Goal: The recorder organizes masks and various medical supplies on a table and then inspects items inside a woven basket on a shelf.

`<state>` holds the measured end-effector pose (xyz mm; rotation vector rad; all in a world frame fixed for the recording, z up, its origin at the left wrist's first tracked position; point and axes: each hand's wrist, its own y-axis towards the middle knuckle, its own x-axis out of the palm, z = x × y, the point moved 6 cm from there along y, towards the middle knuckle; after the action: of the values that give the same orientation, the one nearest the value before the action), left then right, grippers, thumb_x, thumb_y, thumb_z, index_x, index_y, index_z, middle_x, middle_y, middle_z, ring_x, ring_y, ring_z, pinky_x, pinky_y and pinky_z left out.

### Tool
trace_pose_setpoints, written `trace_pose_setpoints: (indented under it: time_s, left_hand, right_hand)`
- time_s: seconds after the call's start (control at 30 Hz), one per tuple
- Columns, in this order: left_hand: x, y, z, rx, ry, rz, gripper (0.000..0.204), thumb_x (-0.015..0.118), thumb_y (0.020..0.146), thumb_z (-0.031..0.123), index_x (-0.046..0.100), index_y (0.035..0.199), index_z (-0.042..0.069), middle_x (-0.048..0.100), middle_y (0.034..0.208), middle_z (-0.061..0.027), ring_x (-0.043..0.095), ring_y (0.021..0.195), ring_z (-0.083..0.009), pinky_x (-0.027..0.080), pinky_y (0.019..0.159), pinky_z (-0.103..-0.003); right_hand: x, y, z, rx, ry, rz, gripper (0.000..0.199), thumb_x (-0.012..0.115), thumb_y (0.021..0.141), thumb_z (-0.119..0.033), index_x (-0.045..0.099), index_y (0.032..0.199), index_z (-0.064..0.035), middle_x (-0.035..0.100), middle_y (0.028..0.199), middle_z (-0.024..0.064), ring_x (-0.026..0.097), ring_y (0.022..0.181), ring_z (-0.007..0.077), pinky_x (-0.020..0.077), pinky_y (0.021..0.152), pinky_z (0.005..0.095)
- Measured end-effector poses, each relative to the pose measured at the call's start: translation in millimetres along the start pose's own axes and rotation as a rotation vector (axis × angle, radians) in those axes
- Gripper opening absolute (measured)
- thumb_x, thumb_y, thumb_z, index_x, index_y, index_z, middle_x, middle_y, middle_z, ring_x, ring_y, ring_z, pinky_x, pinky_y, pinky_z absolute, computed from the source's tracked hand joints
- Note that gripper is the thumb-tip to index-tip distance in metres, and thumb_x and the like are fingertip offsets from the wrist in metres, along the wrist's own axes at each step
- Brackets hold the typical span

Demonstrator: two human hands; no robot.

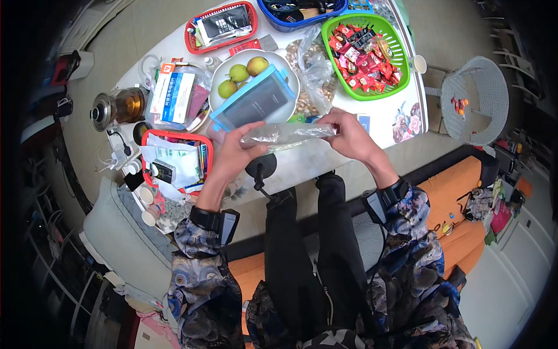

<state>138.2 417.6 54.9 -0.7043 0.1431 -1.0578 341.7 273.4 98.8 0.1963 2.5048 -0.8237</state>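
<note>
"Clear plastic bag (286,136), held up between the 2 hands, over the near part of the bench (381,116). Can you see the grip from your side?"

"Yes. The left hand (233,154) has its fingers clamped on the bag's left end, thumb toward the person. The right hand (353,139) pinches the right end, so the bag lies stretched lengthwise, left to right."

"Is there anything in it?"

"I can't tell; the film is shiny and creased."

"What's just beyond it?"

"A white bowl (222,71) with 3 greenish-yellow fruits (257,66) and a blue-edged box (254,99) leaning in it. Whether the bag touches that box, I can't say from here."

"And to the right of the bowl?"

"A see-through bag of nuts (317,96), then a green basket (372,93) heaped with wrapped sweets (365,64), mostly red."

"What's by the left forearm?"

"A red basket (210,152) with white packets (174,156) in it. Farther left stands a glass teapot (130,106) of amber liquid. Below the bag there's a round black thing (261,167) on a thin stem."
</note>
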Motion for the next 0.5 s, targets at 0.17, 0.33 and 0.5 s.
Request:
trace_pose_setpoints:
  time_s: [0.17,0.33,0.5]
  left_hand:
    - [-4.6,0.5,2.3,0.218,0.389,0.088,0.048,0.075,0.081,0.004,0.058,0.125,0.002,0.058,0.122,-0.0109,0.063,0.099,-0.022,0.049,0.09,-0.028]
    - [-6.4,4.3,-18.7,-0.047,0.155,0.159,0.049,0.074,0.084,0.012,0.053,0.126,-0.004,0.059,0.118,-0.0138,0.064,0.101,-0.0264,0.052,0.089,-0.031]
    - [22.1,-3.9,5.4,-0.199,-0.448,-0.078,0.052,0.071,0.086,0.009,0.046,0.13,-0.005,0.057,0.121,-0.0174,0.064,0.103,-0.0285,0.06,0.082,-0.046]
  right_hand:
    - [4.0,2.8,12.9,-0.034,0.576,-0.011,0.021,0.06,0.089,-0.003,0.062,0.11,-0.0021,0.062,0.107,0.0067,0.062,0.096,0.019,0.0494,0.085,0.0317]
    - [23.9,4.2,6.1,0.102,1.4,0.091,0.026,0.053,0.095,-0.01,0.053,0.12,-0.002,0.061,0.116,0.0082,0.062,0.104,0.0222,0.0503,0.094,0.0383]
    - [64.6,9.2,-26.6,0.013,1.856,0.057,0.035,0.057,0.094,-0.01,0.047,0.127,-0.0028,0.059,0.121,0.0087,0.059,0.11,0.0241,0.0458,0.099,0.0402]
